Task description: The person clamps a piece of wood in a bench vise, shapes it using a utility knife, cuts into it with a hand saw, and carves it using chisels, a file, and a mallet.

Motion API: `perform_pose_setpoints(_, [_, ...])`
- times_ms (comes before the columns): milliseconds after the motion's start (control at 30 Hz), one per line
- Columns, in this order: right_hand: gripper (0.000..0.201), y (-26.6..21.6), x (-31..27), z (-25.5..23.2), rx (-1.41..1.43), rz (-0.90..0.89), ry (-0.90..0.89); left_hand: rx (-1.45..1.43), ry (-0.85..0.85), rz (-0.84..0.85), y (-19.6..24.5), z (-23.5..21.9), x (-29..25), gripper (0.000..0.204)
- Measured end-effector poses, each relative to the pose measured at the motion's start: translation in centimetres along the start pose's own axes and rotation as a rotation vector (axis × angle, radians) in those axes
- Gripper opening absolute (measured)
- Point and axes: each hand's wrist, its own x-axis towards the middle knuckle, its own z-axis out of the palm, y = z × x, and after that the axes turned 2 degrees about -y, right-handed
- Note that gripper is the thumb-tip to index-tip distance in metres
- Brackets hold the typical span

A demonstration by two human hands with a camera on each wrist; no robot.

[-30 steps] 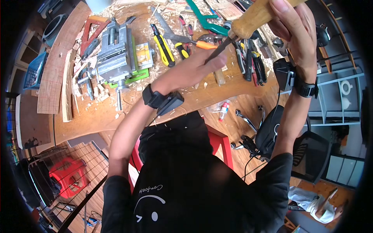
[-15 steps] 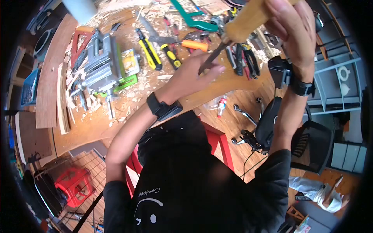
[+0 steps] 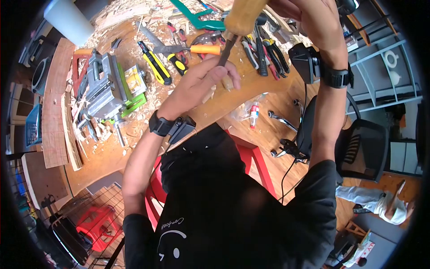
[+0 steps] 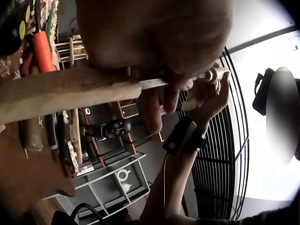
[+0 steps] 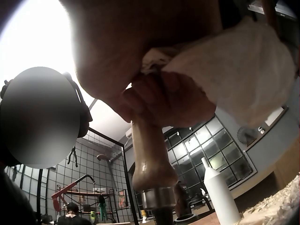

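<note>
In the head view, my right hand (image 3: 313, 20) grips a wooden handle (image 3: 246, 17) near the top edge. From its ferrule a dark metal blade (image 3: 228, 50) slants down to my left hand (image 3: 192, 85), whose thumb and fingers pinch its lower end. A long pale wooden piece (image 4: 70, 91) lies under my left palm in the left wrist view, its end at the blade. The right wrist view shows the handle (image 5: 150, 154) hanging below my curled right fingers, with a pale, blurred thing (image 5: 234, 70) beside them that I cannot identify.
Wood shavings cover the workbench (image 3: 98, 157). A metal vise (image 3: 105, 87), a yellow-black cutter (image 3: 154, 65), an orange-handled tool (image 3: 205, 49) and several pliers (image 3: 275, 56) lie there. A white bottle (image 3: 69, 22) stands at the back left. Another person (image 3: 385, 204) is at the lower right.
Both hands and the tool have shifted left in the head view. The blade stands steeper, and my left thumb now lies across its lower end. The bench appears shifted left and turned.
</note>
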Motion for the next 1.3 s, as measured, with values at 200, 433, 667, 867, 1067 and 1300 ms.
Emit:
perform_pose_setpoints(200, [0.037, 0.0, 0.2, 2.4, -0.055, -0.123, 0.161, 0.053, -0.043, -0.032, 0.5, -0.6, -0.4, 0.037])
perform_pose_setpoints(433, [0.036, 0.2, 0.3, 1.6, 0.025, -0.104, 0.086, 0.086, 0.025, -0.101, 0.3, -0.7, -0.9, 0.041])
perform_pose_setpoints(667, [0.035, 0.9, 1.4, 2.3, -0.029, -0.19, 0.096, 0.045, 0.069, -0.134, 0.3, -0.3, -0.9, 0.043])
perform_pose_setpoints(867, [0.035, 0.4, 1.6, 5.0, -0.226, -0.237, 0.313, 0.015, 0.063, -0.137, -0.2, -0.3, -1.1, 0.048])
perform_pose_setpoints(1067, [0.036, 3.4, 1.2, 0.3, -0.044, -0.174, 0.052, 0.022, 0.095, -0.076, -0.5, -0.2, -1.1, 0.05])
perform_pose_setpoints(1300, [0.033, 15.7, -2.3, -3.5, -0.784, -0.167, 0.131, -0.027, 0.119, -0.082, -0.8, -0.9, -1.6, 0.05])
